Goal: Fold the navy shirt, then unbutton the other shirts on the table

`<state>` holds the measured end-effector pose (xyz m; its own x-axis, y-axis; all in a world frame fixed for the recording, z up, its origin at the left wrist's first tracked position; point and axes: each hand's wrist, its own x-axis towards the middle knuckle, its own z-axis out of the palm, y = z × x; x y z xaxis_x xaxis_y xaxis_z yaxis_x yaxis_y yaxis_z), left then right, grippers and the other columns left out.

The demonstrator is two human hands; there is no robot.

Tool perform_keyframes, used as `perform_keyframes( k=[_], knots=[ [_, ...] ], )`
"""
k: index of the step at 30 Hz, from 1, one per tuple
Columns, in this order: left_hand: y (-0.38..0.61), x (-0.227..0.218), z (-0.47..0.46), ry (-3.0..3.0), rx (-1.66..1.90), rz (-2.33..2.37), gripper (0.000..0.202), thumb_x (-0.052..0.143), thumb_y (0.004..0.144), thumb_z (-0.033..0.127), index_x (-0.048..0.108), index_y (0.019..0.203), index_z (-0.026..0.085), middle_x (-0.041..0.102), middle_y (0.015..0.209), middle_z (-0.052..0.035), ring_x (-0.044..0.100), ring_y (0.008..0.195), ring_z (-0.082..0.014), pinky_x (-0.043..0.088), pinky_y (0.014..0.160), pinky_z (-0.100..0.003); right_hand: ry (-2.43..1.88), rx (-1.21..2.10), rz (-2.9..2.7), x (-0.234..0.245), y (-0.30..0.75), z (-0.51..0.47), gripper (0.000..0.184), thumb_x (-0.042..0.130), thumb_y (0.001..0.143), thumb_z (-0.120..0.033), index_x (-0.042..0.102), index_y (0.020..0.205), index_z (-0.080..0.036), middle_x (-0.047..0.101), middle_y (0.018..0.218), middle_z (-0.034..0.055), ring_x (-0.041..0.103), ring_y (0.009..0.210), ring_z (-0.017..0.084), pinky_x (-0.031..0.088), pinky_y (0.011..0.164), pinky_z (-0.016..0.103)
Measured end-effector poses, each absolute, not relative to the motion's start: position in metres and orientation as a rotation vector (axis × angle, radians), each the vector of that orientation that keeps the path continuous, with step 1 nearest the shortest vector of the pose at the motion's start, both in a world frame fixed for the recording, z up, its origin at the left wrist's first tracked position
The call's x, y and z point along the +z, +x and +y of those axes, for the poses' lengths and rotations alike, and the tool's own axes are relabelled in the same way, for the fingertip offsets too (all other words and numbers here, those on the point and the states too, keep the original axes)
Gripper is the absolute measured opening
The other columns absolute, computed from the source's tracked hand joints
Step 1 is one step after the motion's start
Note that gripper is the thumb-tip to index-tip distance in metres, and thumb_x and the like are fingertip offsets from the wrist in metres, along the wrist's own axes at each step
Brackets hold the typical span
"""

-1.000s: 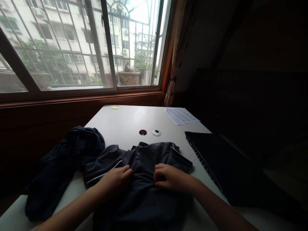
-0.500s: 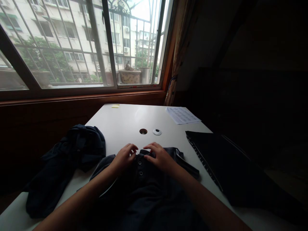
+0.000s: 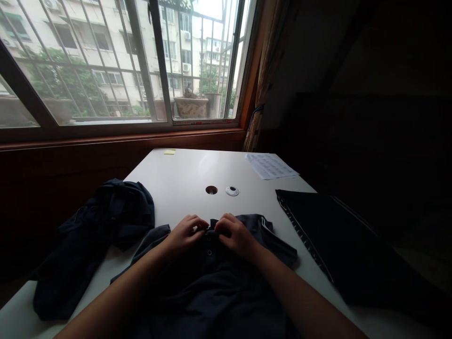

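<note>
A dark navy polo shirt (image 3: 212, 282) lies front side up on the white table (image 3: 183, 176), its collar pointing away from me. White piping runs along its sleeve, and a ringed button shows on the placket. At the collar's left side, my left hand (image 3: 189, 231) pinches the fabric between thumb and fingers. My right hand (image 3: 236, 234) is closed on the collar's right side, its fingers curled over the edge. Between both hands a short piece of the collar stands up. The fingertips partly cover the collar and the top of the placket.
A crumpled dark garment (image 3: 116, 212) lies at the left. Folded dark cloth (image 3: 328, 235) with a stitched edge is at the right. Printed papers (image 3: 271, 165), a yellow sticky note (image 3: 170, 151), a cable hole (image 3: 211, 190) and its round white cover (image 3: 232, 190) are farther back.
Both hands have closed from loosely spread fingers onto the collar. The upper button is now covered, and the view has shifted slightly.
</note>
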<state>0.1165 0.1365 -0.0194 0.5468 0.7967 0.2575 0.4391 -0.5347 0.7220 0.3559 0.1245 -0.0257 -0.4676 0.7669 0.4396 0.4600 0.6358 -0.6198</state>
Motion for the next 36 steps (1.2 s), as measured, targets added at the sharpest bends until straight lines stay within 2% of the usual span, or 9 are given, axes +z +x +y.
perform_keyframes(
  k=[6, 9, 13, 16, 19, 23, 28, 32, 36],
  knots=[
    [0.114, -0.020, 0.136, 2.065, 0.770, 0.927, 0.020, 0.063, 0.091, 0.033, 0.068, 0.105, 0.020, 0.070, 0.102, -0.0061, 0.062, 0.096, -0.0205, 0.051, 0.081, -0.030, -0.906, 0.567, -2.113, -0.030, 0.357, 0.124, 0.031, 0.057, 0.067, 0.001, 0.051, 0.085, -0.023, 0.050, 0.088, -0.0013, 0.052, 0.079, 0.016, 0.044, 0.072, 0.028],
    [0.114, -0.021, 0.136, 1.958, 0.770, 0.850, 0.021, 0.062, 0.092, 0.033, 0.066, 0.107, 0.019, 0.070, 0.110, -0.0084, 0.065, 0.101, -0.0215, 0.053, 0.086, -0.033, -0.913, 0.557, -2.111, -0.029, 0.357, 0.122, 0.030, 0.055, 0.065, 0.000, 0.048, 0.083, -0.024, 0.050, 0.088, -0.0011, 0.051, 0.078, 0.016, 0.045, 0.071, 0.029],
    [0.115, -0.021, 0.134, 1.892, 0.790, 0.772, 0.022, 0.060, 0.094, 0.030, 0.063, 0.113, 0.019, 0.068, 0.123, -0.0105, 0.065, 0.109, -0.0227, 0.054, 0.089, -0.035, -0.890, 0.538, -2.056, -0.025, 0.355, 0.119, 0.029, 0.054, 0.065, -0.002, 0.047, 0.083, -0.024, 0.054, 0.104, 0.0035, 0.058, 0.092, 0.019, 0.049, 0.080, 0.033],
    [0.115, -0.022, 0.133, 1.976, 0.783, 0.786, 0.032, 0.060, 0.093, 0.026, 0.061, 0.125, 0.021, 0.067, 0.124, -0.0105, 0.065, 0.107, -0.0220, 0.054, 0.089, -0.034, -0.863, 0.521, -2.028, -0.020, 0.354, 0.115, 0.030, 0.053, 0.064, -0.001, 0.046, 0.082, -0.024, 0.055, 0.123, 0.0068, 0.059, 0.104, 0.023, 0.050, 0.084, 0.035],
    [0.116, -0.027, 0.134, 2.092, 0.781, 0.824, 0.038, 0.061, 0.090, 0.022, 0.060, 0.128, 0.022, 0.068, 0.123, -0.0098, 0.065, 0.104, -0.0208, 0.052, 0.091, -0.035, -0.823, 0.550, -2.033, -0.017, 0.352, 0.112, 0.031, 0.051, 0.066, 0.000, 0.043, 0.083, -0.025, 0.057, 0.128, 0.0064, 0.060, 0.107, 0.023, 0.050, 0.086, 0.036],
    [0.117, -0.032, 0.136, 2.107, 0.757, 0.857, 0.037, 0.061, 0.089, 0.020, 0.060, 0.126, 0.023, 0.073, 0.112, -0.0045, 0.065, 0.086, -0.0154, 0.051, 0.082, -0.030, -0.787, 0.537, -2.028, -0.020, 0.351, 0.111, 0.032, 0.051, 0.067, -0.001, 0.040, 0.085, -0.026, 0.063, 0.107, 0.0036, 0.061, 0.095, 0.021, 0.050, 0.084, 0.036],
    [0.119, -0.025, 0.136, 2.010, 0.816, 0.973, 0.027, 0.061, 0.089, 0.024, 0.063, 0.115, 0.020, 0.075, 0.094, -0.0013, 0.055, 0.062, -0.0103, 0.046, 0.063, -0.023, -0.837, 0.445, -1.962, -0.029, 0.353, 0.113, 0.036, 0.054, 0.068, -0.005, 0.044, 0.096, -0.026, 0.054, 0.094, 0.0013, 0.058, 0.085, 0.019, 0.051, 0.078, 0.034],
    [0.117, -0.020, 0.136, 1.938, 1.017, 1.126, 0.014, 0.061, 0.090, 0.027, 0.065, 0.101, 0.020, 0.073, 0.088, -0.0017, 0.056, 0.064, -0.0122, 0.045, 0.062, -0.024, -0.946, 0.391, -1.951, -0.029, 0.353, 0.115, 0.042, 0.057, 0.074, -0.006, 0.048, 0.109, -0.027, 0.053, 0.099, 0.0027, 0.058, 0.090, 0.021, 0.052, 0.083, 0.037],
    [0.113, -0.020, 0.137, 2.149, 1.188, 1.233, 0.011, 0.056, 0.093, 0.023, 0.067, 0.092, 0.021, 0.068, 0.089, -0.0040, 0.057, 0.079, -0.0180, 0.048, 0.075, -0.031, -1.010, 0.385, -1.964, -0.026, 0.351, 0.118, 0.042, 0.056, 0.081, -0.007, 0.057, 0.117, -0.028, 0.054, 0.102, 0.0037, 0.058, 0.098, 0.022, 0.051, 0.091, 0.040]
  ],
)
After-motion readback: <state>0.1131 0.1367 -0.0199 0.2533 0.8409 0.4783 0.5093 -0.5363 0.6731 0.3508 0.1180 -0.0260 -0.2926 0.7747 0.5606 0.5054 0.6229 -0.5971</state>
